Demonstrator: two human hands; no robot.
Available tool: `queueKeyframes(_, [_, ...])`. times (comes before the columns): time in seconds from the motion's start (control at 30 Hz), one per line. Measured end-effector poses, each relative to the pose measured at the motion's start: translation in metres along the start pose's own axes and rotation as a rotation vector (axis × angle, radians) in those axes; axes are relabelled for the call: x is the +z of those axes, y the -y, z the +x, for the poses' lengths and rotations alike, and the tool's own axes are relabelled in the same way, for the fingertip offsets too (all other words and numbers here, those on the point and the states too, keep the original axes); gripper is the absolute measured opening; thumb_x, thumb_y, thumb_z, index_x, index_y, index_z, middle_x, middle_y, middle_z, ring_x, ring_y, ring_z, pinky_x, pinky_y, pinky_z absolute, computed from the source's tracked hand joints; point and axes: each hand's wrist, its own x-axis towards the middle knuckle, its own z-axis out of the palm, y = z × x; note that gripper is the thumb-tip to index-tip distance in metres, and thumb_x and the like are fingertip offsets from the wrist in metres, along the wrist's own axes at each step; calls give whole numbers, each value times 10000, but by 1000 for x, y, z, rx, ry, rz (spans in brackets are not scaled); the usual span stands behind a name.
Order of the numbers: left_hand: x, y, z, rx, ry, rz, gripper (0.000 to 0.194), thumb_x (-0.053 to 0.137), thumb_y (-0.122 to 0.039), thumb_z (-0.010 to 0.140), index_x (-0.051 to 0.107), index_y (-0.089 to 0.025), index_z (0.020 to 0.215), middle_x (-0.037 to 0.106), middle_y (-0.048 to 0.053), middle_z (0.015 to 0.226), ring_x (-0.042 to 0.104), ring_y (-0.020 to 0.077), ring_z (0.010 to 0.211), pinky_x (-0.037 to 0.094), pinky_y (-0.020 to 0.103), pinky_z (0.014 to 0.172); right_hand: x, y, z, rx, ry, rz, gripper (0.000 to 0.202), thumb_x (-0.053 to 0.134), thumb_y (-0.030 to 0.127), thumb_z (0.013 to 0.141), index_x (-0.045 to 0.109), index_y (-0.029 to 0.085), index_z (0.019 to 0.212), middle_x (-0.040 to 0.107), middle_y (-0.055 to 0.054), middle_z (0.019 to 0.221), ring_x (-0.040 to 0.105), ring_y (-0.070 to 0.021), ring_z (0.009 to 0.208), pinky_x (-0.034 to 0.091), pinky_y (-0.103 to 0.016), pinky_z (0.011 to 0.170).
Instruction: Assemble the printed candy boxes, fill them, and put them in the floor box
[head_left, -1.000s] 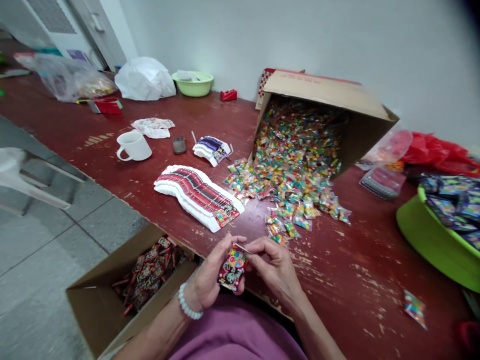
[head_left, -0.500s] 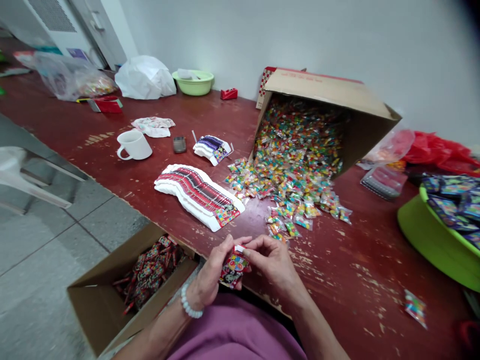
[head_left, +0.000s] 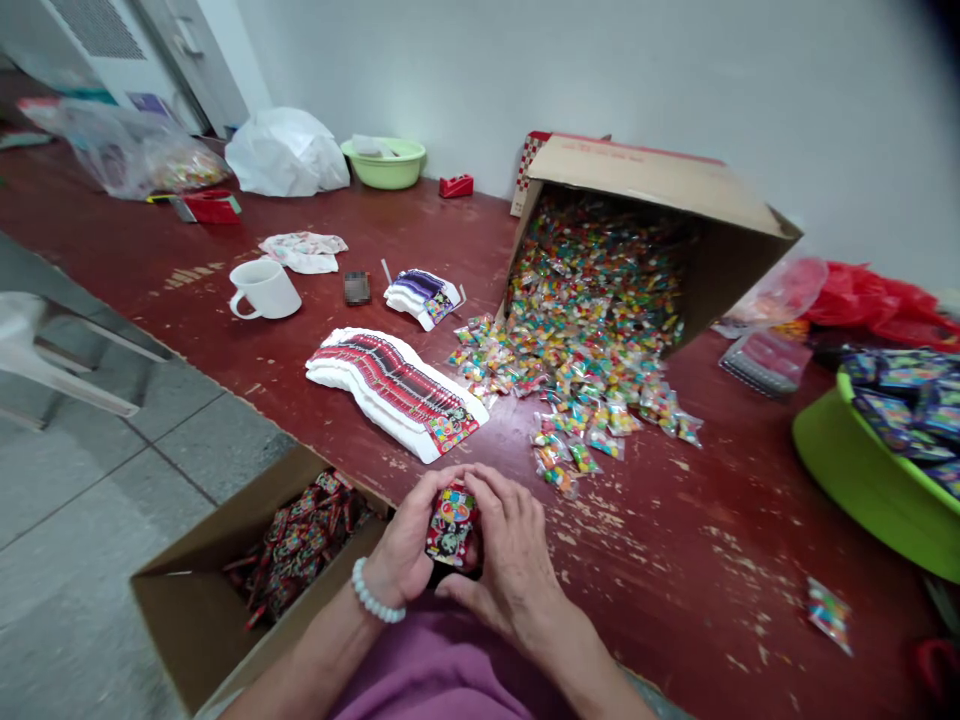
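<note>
A small printed candy box (head_left: 452,522), red and black with colourful pictures, is between my hands over the table's front edge. My left hand (head_left: 409,545) is wrapped round its left side. My right hand (head_left: 514,545) curves about its right side, fingers at the top edge and thumb below. Just beyond lies a row of overlapping flat red boxes (head_left: 397,385). Clear candy packets (head_left: 577,440) spill toward me from a tipped cardboard box (head_left: 637,165). Below left, an open carton (head_left: 176,610) holds several filled red boxes (head_left: 300,540).
A white mug (head_left: 266,288), a small stack of purple boxes (head_left: 424,295) and a pale green basin (head_left: 386,165) stand further back. At right is a bright green tub (head_left: 847,480) of dark packets. One candy packet (head_left: 829,613) lies near the right front.
My right fingers have left the white flap at the box's top and now cup its right side. The box's top looks closed, and both hands have shifted slightly left.
</note>
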Motion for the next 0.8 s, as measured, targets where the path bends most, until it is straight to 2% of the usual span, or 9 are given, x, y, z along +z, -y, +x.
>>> queueKeyframes(0.13, [-9, 3, 1, 165, 48, 43, 251, 631, -285, 830, 719, -158, 1027, 739, 47, 1066, 662, 212, 1056, 480, 293, 973, 11, 3, 11, -71, 11, -98, 824, 697, 191, 660, 360, 190, 1413, 559, -152, 1292, 476, -344, 1157, 357, -520, 972])
queueKeyframes(0.23, [-21, 2, -1, 207, 35, 132, 322, 636, -367, 843, 701, -168, 1088, 708, 57, 1170, 603, 243, 1174, 438, 337, 1041, 17, 8, 22, -124, 39, 2, 794, 709, 269, 642, 398, 173, 1367, 571, -156, 1251, 510, -334, 1110, 393, -491, 942])
queueKeyframes(0.33, [-41, -6, -10, 292, -127, 247, 427, 659, -470, 818, 667, -175, 1126, 694, 73, 1194, 600, 258, 1169, 481, 346, 984, 22, 9, 35, -145, 125, 164, 824, 761, 392, 653, 392, 206, 1365, 559, -132, 1281, 531, -305, 1122, 441, -434, 931])
queueKeyframes(0.4, [-63, -16, -19, 374, -236, 439, 498, 623, -536, 824, 626, -197, 1189, 685, 75, 1199, 618, 263, 1125, 510, 356, 923, 26, -1, 47, -104, 128, 202, 800, 768, 424, 695, 389, 225, 1372, 544, -123, 1299, 526, -290, 1153, 452, -416, 953])
queueKeyframes(0.47, [-92, -28, -29, 410, -350, 724, 532, 521, -611, 854, 622, -210, 1188, 691, 80, 1159, 626, 280, 1087, 497, 399, 928, 30, -20, 61, 4, 28, 138, 715, 726, 391, 777, 389, 195, 1377, 528, -150, 1303, 514, -291, 1180, 440, -428, 991])
queueKeyframes(0.53, [-122, -40, -37, 468, -500, 991, 532, 536, -631, 825, 635, -227, 1157, 671, 75, 1188, 589, 300, 1133, 429, 434, 1009, 34, -44, 76, 117, -75, 20, 564, 646, 327, 860, 425, 143, 1345, 553, -172, 1242, 540, -284, 1141, 440, -427, 996])
queueKeyframes(0.63, [-151, -51, -46, 519, -620, 1087, 558, 537, -630, 814, 602, -232, 1200, 659, 76, 1186, 594, 303, 1109, 425, 446, 1006, 39, -69, 93, 262, -68, -155, 611, 681, 396, 840, 455, 97, 1323, 541, -207, 1227, 540, -322, 1151, 457, -441, 965])
queueKeyframes(0.7, [-153, -53, -47, 529, -587, 1040, 532, 538, -606, 824, 598, -225, 1190, 666, 73, 1172, 606, 286, 1092, 458, 408, 970, 42, -74, 99, 356, -9, -242, 665, 700, 476, 812, 472, 107, 1316, 540, -204, 1204, 571, -335, 1093, 488, -440, 884])
queueKeyframes(0.8, [-133, -51, -42, 550, -496, 990, 478, 560, -567, 819, 626, -199, 1117, 687, 81, 1135, 623, 269, 1060, 494, 360, 916, 46, -71, 102, 462, 5, -262, 641, 721, 538, 763, 533, 154, 1241, 541, -178, 1180, 584, -338, 1046, 488, -416, 791])
